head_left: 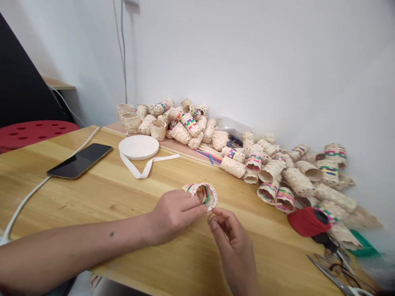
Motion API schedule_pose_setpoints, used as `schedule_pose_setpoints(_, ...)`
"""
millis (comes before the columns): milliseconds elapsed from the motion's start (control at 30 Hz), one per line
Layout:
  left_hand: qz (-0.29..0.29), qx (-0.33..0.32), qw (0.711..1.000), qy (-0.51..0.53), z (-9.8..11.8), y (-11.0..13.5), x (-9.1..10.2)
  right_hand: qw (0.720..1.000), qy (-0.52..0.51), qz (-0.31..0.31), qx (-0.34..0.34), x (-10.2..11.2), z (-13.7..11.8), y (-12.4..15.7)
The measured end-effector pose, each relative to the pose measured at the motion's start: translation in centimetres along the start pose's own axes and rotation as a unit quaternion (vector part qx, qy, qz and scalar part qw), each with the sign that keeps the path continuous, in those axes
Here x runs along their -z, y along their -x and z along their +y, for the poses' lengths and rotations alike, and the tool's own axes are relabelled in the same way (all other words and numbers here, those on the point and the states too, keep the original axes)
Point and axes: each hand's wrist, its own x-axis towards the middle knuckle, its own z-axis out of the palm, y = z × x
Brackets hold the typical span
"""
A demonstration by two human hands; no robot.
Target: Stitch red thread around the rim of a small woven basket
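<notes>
My left hand (173, 216) is closed around a small woven basket (211, 196), lying on its side with its open mouth facing right. Pink, green and yellow strips run through its weave, and a white band with red stitches edges the rim. Just below that rim, the thumb and fingers of my right hand (233, 242) are pinched together. A thin, reddish line shows at those fingertips, too fine to name for sure. My left fingers hide much of the basket's body.
Behind lies a roll of white ribbon (138, 147) with its loose end out. A phone (80, 160) and a white cable (26, 199) are at left. Several woven baskets (298, 181) line the wall. A red spool (305, 222) and scissors (330, 274) lie at right.
</notes>
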Motion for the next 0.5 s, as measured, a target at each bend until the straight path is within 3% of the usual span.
schedule_pose_setpoints(133,-0.015,-0.012,1.0,0.0,0.3,0.0,-0.1,0.999,0.0,0.05,-0.001,-0.4,0.0,-0.1)
schedule_pose_setpoints(233,-0.041,-0.026,0.999,-0.008,0.2,0.0,-0.1,0.997,0.063,0.01,0.041,0.4,-0.4,-0.5)
schedule_pose_setpoints(367,-0.071,-0.054,0.996,-0.02,-0.1,0.1,-0.2,0.972,0.197,-0.008,0.127,2.6,-1.0,-1.4)
schedule_pose_setpoints(500,-0.074,-0.079,0.994,-0.028,0.0,0.3,-0.3,0.964,0.23,-0.083,0.108,3.2,-1.7,-2.2)
